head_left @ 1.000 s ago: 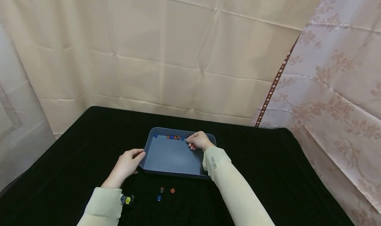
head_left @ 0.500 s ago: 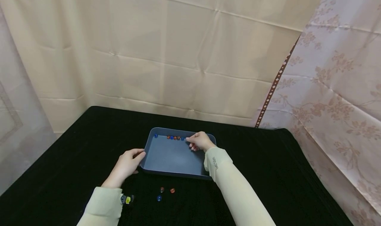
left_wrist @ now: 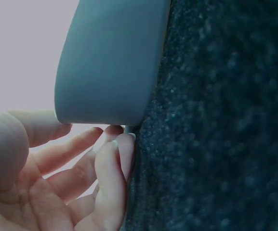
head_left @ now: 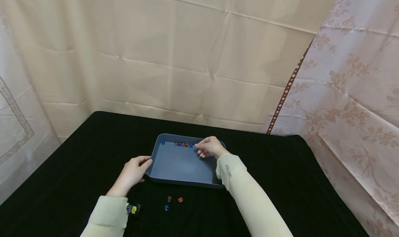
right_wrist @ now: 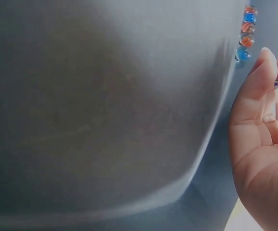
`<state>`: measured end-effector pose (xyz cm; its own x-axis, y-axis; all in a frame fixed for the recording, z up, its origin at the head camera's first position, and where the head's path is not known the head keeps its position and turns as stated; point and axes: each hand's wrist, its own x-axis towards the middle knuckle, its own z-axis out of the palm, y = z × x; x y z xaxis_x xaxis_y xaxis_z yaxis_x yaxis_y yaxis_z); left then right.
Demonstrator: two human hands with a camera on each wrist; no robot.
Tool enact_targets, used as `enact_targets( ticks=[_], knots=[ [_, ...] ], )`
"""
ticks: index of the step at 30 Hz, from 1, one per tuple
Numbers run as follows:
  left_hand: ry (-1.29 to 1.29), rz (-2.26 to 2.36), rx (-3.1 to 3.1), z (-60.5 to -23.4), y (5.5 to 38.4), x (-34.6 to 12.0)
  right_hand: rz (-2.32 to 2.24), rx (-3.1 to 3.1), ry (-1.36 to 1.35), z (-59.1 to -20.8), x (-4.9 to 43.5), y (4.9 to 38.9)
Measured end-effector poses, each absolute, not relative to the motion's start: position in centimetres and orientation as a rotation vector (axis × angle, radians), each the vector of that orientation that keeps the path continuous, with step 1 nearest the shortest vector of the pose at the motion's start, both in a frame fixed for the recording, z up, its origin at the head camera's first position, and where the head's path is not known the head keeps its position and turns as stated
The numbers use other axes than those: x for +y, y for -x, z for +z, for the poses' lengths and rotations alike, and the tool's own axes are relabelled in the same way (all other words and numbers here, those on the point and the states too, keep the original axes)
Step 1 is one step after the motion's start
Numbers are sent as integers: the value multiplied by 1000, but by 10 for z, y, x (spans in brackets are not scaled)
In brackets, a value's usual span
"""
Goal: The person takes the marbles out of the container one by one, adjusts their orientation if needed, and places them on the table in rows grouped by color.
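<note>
My right hand [head_left: 211,147] is over the back right part of a blue-grey tray [head_left: 180,164]. Between its thumb and forefinger it pinches a dark blue marble [right_wrist: 276,83], mostly hidden by the fingers. Just left of those fingertips, a row of several orange and blue marbles [head_left: 183,144] lies along the tray's back wall; the nearest is a blue marble [right_wrist: 243,54]. A single blue marble [head_left: 163,142] sits apart in the back left corner. My left hand [head_left: 132,171] touches the tray's left side from outside, its fingers loosely bent against the wall.
In front of the tray, two orange-red marbles [head_left: 180,200] and one blue marble [head_left: 166,207] lie on the black cloth [head_left: 93,154]. A beige curtain [head_left: 156,56] hangs behind the table, with a floral curtain [head_left: 358,91] at the right.
The right forearm has shifted slightly to the right, while the right fingertips stay at the row's right end. My left hand, the tray and the marbles show no visible movement.
</note>
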<state>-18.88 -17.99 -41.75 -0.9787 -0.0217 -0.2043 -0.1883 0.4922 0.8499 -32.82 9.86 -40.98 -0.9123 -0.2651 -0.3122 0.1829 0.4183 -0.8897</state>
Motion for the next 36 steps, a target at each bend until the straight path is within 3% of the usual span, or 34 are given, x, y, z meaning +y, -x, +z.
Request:
enact_targets(
  ticks=[36],
  knots=[
    [187, 1488, 2563, -418, 188, -179, -1445, 2307, 314, -370, 107, 306]
  ],
)
